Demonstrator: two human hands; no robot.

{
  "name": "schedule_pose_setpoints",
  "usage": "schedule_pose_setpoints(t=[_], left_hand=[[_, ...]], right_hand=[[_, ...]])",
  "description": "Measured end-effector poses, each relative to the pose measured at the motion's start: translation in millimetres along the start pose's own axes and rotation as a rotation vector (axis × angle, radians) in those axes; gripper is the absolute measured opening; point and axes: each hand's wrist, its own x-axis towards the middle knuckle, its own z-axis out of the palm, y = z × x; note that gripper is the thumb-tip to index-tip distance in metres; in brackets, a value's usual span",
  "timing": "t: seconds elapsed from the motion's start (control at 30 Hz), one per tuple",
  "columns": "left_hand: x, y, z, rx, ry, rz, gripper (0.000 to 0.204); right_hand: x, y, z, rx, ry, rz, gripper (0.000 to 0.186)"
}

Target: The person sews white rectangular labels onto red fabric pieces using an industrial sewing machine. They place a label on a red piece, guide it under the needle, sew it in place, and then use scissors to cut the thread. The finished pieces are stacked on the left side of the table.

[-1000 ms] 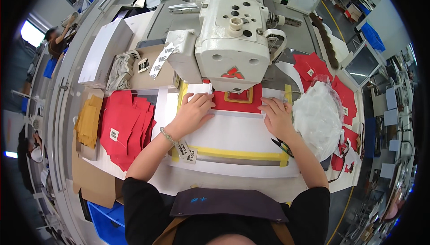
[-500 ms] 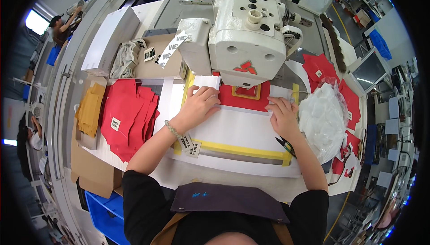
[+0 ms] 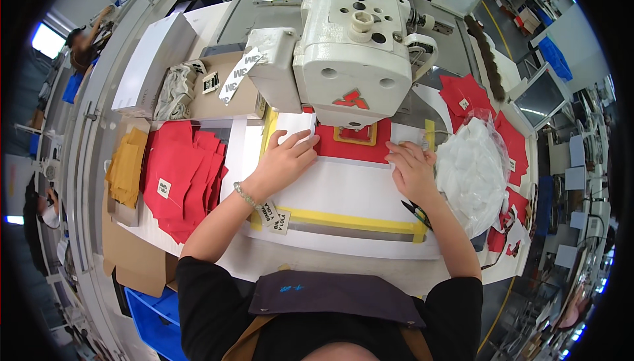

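The left hand [image 3: 285,158] lies flat, palm down, fingers loosely spread and pointing toward two o'clock, pressing on the white template sheet [image 3: 343,193]; its fingertips reach the left edge of the red fabric piece [image 3: 350,148]. A beaded bracelet [image 3: 247,196] circles the wrist, and small printed labels [image 3: 273,216] lie just at seven o'clock from it. The right hand [image 3: 413,169] also rests flat on the sheet, fingers close together and pointing toward eleven o'clock, their tips touching the right end of the red piece. Neither hand pinches anything.

The red piece sits at twelve o'clock from both hands, between them and directly under the head of the white sewing machine [image 3: 353,37], with a small yellow-edged frame on it. Yellow tape borders the sheet, with a long strip [image 3: 356,220] at six o'clock from the hands. A dark snipping tool [image 3: 416,210] lies just at six o'clock from the right hand, beside the forearm. At three o'clock from the right hand sits a clear bag of white pieces [image 3: 472,173], with red cut pieces [image 3: 472,97] beyond it. At nine o'clock from the left hand lies a stack of red fabric [image 3: 181,176], and farther out a stack of mustard-yellow fabric [image 3: 127,171].
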Motion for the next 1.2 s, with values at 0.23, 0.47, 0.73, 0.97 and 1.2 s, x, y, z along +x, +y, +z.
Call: schedule_pose_setpoints(t=[0.23,0.47,0.73,0.97,1.2], left_hand=[[-2.0,1.0,3.3,0.05,-0.017,0.023,0.006],[-1.5,3.9,-0.3,0.051,-0.034,0.006,0.006],[-4.8,-4.8,-8.5,0.016,-0.114,0.003,0.018],[-43.2,-16.4,-53.1,-0.311,-0.247,-0.218,0.024],[-79.6,-2.1,-79.7,-0.464,-0.412,-0.255,0.029]], right_hand=[[0.5,0.0,0.1,-0.025,-0.013,0.006,0.029],[0.7,0.5,-0.6,-0.008,-0.023,0.009,0.03],[0.2,0.9,1.7,-0.018,-0.024,0.003,0.032],[-1.5,4.1,3.4,-0.015,0.007,-0.007,0.032],[2.6,-2.3,-0.4,-0.046,-0.026,-0.018,0.028]])
